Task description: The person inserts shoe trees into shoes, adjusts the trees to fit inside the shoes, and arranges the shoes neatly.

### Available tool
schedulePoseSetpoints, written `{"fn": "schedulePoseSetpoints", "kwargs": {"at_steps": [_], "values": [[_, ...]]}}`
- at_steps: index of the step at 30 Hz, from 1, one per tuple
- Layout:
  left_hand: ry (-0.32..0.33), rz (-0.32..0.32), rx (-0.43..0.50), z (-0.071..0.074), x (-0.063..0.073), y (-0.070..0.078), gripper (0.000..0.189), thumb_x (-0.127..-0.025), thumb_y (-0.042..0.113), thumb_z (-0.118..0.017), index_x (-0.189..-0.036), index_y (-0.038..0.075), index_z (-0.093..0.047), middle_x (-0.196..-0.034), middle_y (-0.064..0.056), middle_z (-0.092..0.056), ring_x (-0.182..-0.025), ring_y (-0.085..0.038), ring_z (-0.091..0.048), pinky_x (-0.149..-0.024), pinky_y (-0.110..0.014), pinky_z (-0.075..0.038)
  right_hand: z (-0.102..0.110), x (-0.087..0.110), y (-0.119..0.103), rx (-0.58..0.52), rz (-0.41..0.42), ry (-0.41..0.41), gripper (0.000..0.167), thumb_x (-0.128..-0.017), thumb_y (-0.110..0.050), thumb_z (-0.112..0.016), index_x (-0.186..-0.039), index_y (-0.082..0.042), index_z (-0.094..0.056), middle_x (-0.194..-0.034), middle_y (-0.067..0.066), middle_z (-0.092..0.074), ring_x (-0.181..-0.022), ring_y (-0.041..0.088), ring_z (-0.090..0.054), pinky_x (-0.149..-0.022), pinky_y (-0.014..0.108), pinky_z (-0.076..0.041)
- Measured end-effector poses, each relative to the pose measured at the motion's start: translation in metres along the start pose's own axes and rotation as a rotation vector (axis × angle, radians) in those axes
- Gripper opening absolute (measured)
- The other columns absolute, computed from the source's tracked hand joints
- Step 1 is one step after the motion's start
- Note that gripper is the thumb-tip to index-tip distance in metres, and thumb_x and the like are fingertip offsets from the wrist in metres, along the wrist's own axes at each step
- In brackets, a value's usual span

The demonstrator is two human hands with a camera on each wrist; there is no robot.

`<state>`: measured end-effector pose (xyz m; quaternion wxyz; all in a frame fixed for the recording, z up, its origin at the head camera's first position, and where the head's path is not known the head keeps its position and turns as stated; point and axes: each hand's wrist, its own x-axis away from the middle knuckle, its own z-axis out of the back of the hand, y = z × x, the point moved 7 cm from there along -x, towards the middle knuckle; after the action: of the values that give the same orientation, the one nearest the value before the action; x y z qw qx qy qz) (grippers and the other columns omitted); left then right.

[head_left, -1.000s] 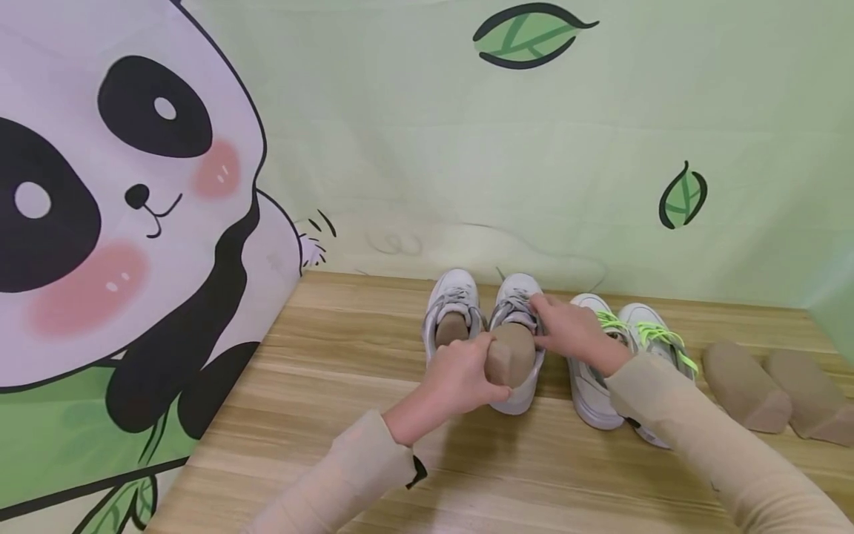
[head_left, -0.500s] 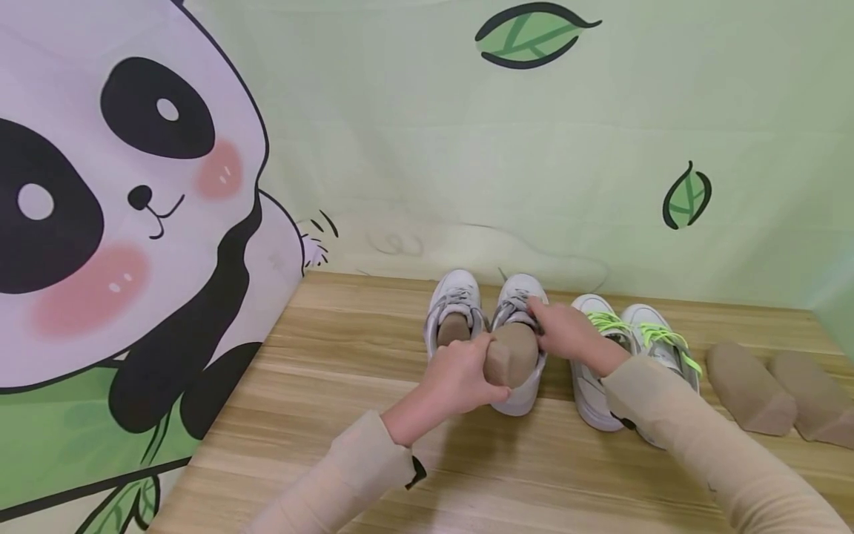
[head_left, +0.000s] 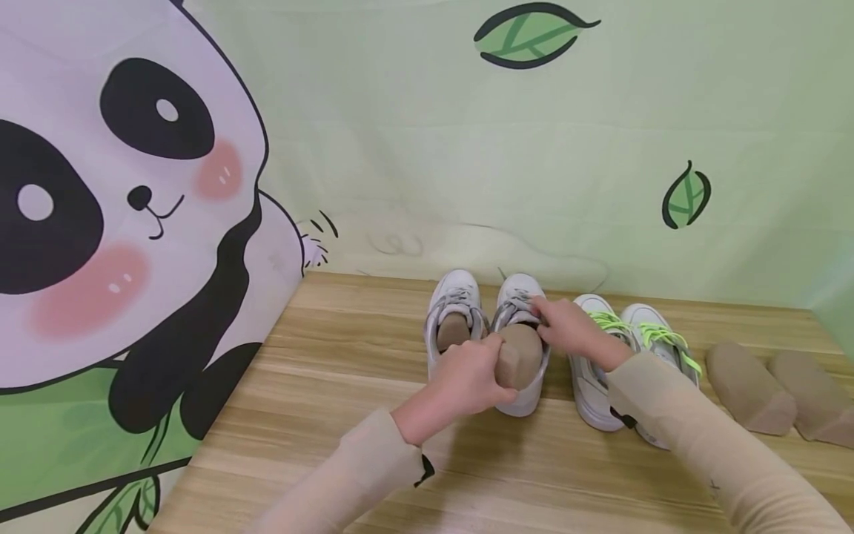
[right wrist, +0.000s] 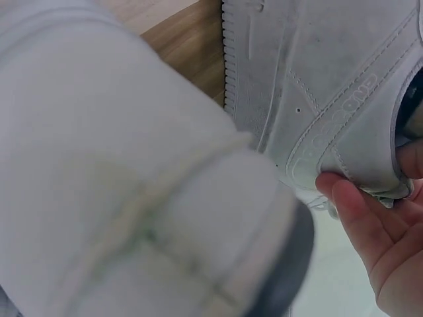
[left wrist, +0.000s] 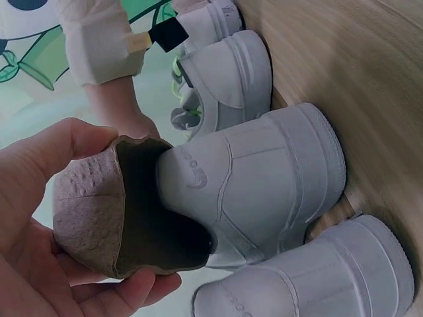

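Note:
In the head view my left hand (head_left: 470, 374) grips the heel end of a brown moulded-pulp shoe insert (head_left: 522, 354), which sits partly in the opening of a white sneaker (head_left: 519, 285) with grey laces. From the left wrist view, the hollow insert (left wrist: 89, 205) is held between thumb and fingers, tilted up behind the sneaker's heel (left wrist: 264, 165). My right hand (head_left: 574, 330) pinches the same shoe's collar beside the laces; its fingertips are on that edge in the right wrist view. A matching sneaker (head_left: 457, 288) stands on the left with another insert (head_left: 454, 331) inside.
A second pair of white sneakers (head_left: 594, 400) with neon-green laces stands right, partly behind my right sleeve. Two more pulp inserts (head_left: 750, 389) lie farther right on the wooden surface (head_left: 360, 326). A green cloth backdrop (head_left: 400, 148) with a panda print rises close behind the toes.
My left hand and the insert's heel end have shifted slightly to the right. The right hand keeps its hold at the collar, almost unmoved.

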<state>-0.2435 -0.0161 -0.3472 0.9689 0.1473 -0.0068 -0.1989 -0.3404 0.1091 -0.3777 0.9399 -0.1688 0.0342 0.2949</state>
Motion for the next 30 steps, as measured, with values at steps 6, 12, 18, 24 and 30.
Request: {"fn": "schedulePoseSetpoints", "kwargs": {"at_steps": [6, 12, 18, 24, 30], "values": [[-0.004, -0.055, -0.028, -0.004, -0.004, 0.007, 0.041, -0.064, 0.037, -0.068, -0.093, 0.013, -0.052, -0.067, 0.006, -0.052, -0.056, -0.011, -0.050, -0.045, -0.023, -0.037, 0.002, -0.001, 0.002, -0.025, 0.002, 0.017, 0.007, -0.075, -0.001, -0.052, -0.077, -0.007, -0.048, -0.059, 0.001, -0.045, -0.053, 0.015, -0.041, -0.050, 0.025, -0.033], [-0.001, -0.078, -0.033, -0.006, -0.007, 0.010, 0.039, -0.064, 0.035, -0.068, -0.092, 0.013, -0.051, -0.066, 0.007, -0.051, -0.056, -0.010, -0.049, -0.047, -0.023, -0.037, 0.002, -0.002, 0.002, -0.050, -0.004, -0.001, 0.008, -0.076, -0.001, -0.050, -0.077, -0.006, -0.045, -0.058, 0.001, -0.043, -0.052, 0.013, -0.040, -0.049, 0.024, -0.032], [0.001, -0.079, -0.043, -0.007, -0.007, 0.011, 0.040, -0.064, 0.036, -0.069, -0.092, 0.013, -0.051, -0.066, 0.007, -0.051, -0.056, -0.010, -0.050, -0.047, -0.023, -0.037, 0.004, -0.005, 0.002, -0.012, -0.015, -0.035, 0.008, -0.078, -0.004, -0.049, -0.077, -0.009, -0.042, -0.058, 0.000, -0.041, -0.052, 0.014, -0.039, -0.048, 0.024, -0.031], [0.025, -0.064, -0.043, -0.005, -0.007, 0.012, 0.039, -0.064, 0.038, -0.069, -0.088, 0.013, -0.051, -0.065, 0.005, -0.053, -0.056, -0.012, -0.051, -0.047, -0.024, -0.037, 0.005, -0.008, 0.000, 0.033, -0.008, -0.096, 0.007, -0.078, -0.006, -0.048, -0.079, -0.009, -0.042, -0.057, -0.001, -0.039, -0.050, 0.014, -0.038, -0.048, 0.025, -0.030], [0.029, -0.028, -0.025, -0.006, -0.006, 0.013, 0.039, -0.066, 0.040, -0.068, -0.087, 0.012, -0.052, -0.063, 0.003, -0.055, -0.053, -0.012, -0.050, -0.045, -0.023, -0.037, 0.008, -0.010, -0.006, 0.098, -0.038, -0.146, 0.010, -0.078, -0.008, -0.052, -0.078, -0.011, -0.042, -0.058, -0.001, -0.039, -0.051, 0.015, -0.038, -0.047, 0.025, -0.028]]}}
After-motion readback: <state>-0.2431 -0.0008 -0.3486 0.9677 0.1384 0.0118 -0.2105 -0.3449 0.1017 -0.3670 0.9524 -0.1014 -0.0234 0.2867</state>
